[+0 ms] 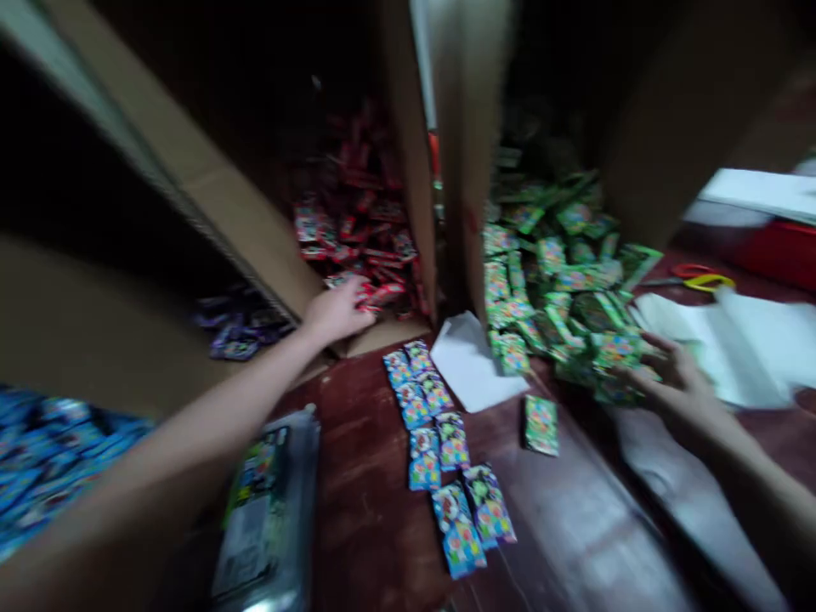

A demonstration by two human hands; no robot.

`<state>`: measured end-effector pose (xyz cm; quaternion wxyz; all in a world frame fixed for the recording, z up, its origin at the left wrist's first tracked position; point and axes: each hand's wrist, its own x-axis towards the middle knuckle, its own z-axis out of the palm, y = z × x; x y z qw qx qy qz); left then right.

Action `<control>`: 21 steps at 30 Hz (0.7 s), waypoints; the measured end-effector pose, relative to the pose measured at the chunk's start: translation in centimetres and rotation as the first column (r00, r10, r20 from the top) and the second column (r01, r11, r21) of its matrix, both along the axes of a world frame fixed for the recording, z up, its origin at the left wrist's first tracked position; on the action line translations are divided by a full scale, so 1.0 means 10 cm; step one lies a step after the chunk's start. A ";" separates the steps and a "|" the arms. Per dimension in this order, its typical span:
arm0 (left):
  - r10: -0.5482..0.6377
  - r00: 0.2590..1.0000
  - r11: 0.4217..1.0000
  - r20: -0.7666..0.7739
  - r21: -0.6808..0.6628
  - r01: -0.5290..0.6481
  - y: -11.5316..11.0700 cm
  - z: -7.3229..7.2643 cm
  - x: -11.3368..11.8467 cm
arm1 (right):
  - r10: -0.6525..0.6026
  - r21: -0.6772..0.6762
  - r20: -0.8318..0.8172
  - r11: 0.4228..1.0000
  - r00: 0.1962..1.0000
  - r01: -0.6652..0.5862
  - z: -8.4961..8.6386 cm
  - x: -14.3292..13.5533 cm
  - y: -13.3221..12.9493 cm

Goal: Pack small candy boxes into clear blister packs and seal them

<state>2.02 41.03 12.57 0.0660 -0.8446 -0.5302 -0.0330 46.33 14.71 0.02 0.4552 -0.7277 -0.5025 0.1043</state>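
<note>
My left hand (pixel 342 311) reaches into the opening of a cardboard box, its fingers curled at the edge of a heap of red packets (pixel 366 229). What its fingertips hold is too blurred to make out. At the right, my right hand (pixel 669 374) touches the front of a pile of green packets (pixel 567 272), fingers apart around one packet's edge. Between the hands, blue packets (pixel 424 459) and purple packets (pixel 453 440) lie in two rows on the dark red table (pixel 363 476). A single green packet (pixel 541 425) lies to their right.
A white paper (pixel 475 361) lies between the boxes. Clear plastic packaging (pixel 274 510) is at the lower left, near more blue packets (pixel 44 450). Dark purple packets (pixel 239 323) fill another box. Scissors with a yellow handle (pixel 711 281) and white sheets (pixel 758 348) are at the right.
</note>
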 end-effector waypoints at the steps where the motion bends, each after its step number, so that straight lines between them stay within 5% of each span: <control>1: 0.067 0.995 0.998 0.069 -0.002 -0.067 0.01 0.05 -0.01 | 0.017 -0.037 -0.086 0.999 0.996 -0.021 -0.02 0.03 -0.09; 4: 0.141 0.946 0.989 0.291 -0.004 -0.146 0.09 0.08 -0.02 | -0.063 -0.104 0.035 0.992 0.997 0.067 -0.09 0.05 -0.38; 7: 0.128 0.708 0.991 0.694 -0.109 -0.073 -0.05 0.04 0.04 | -0.078 -0.103 0.394 0.986 0.916 0.128 -0.11 -0.15 -0.70; 10: 0.124 0.362 0.977 0.924 -0.178 0.119 -0.52 0.05 0.24 | 0.209 -0.169 0.446 0.975 0.870 -0.148 -0.06 -0.42 -0.88; 12: 0.228 0.247 0.922 0.942 -0.290 0.257 -0.92 0.03 0.49 | 0.401 -0.224 0.405 0.915 0.822 -0.336 -0.03 -0.57 -0.82; 17: 0.609 0.298 0.524 0.735 -0.655 0.545 -1.74 -0.36 1.30 | 0.543 -0.367 0.396 0.833 0.740 -0.415 -0.02 -0.68 -0.40; 19: 0.618 0.371 0.450 0.693 -0.699 0.556 -1.92 -0.59 1.64 | 0.536 -0.390 0.421 0.835 0.732 -0.387 0.00 -0.61 -0.38; 21: 0.600 0.404 0.440 0.691 -0.706 0.554 -2.02 -0.78 1.93 | 0.485 -0.391 0.452 0.862 0.749 -0.322 0.00 -0.49 -0.51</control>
